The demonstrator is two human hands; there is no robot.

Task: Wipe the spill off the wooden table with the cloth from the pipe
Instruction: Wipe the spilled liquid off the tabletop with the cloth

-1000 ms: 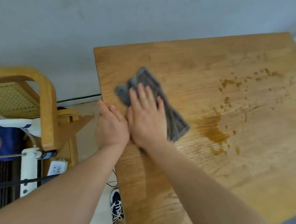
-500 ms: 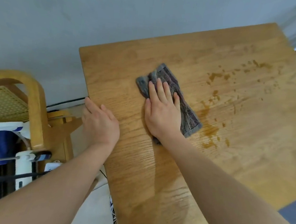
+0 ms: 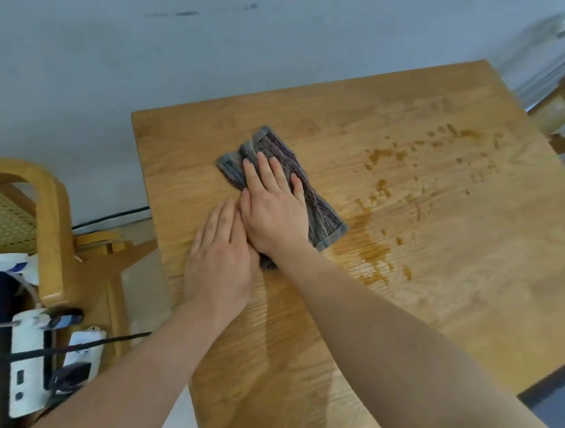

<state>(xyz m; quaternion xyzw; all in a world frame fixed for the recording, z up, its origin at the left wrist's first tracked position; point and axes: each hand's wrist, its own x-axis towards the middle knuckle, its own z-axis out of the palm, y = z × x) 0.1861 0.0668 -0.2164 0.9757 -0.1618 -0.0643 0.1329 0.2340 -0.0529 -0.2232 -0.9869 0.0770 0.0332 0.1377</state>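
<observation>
The right hand (image 3: 274,210) lies flat on the cloth (image 3: 325,218), fingers straight and slightly spread, palm pressing down and gripping nothing. The left hand (image 3: 220,259) is flat too, fingers straight and together, palm down on the bare wood right against the right hand's thumb side. Whether it also touches the cloth's near end cannot be told. The cloth is a grey, ribbed strip folded lengthwise, lying diagonally on the wooden surface (image 3: 449,323) near its far left corner. Its right end touches the edge of the spill (image 3: 369,252) – a brown puddle with streaks, and scattered drops trailing toward the far right. Left of the surface stands a wooden chair (image 3: 54,219) with a white power strip (image 3: 25,367) below it; a pale wall (image 3: 217,61) runs behind.
</observation>
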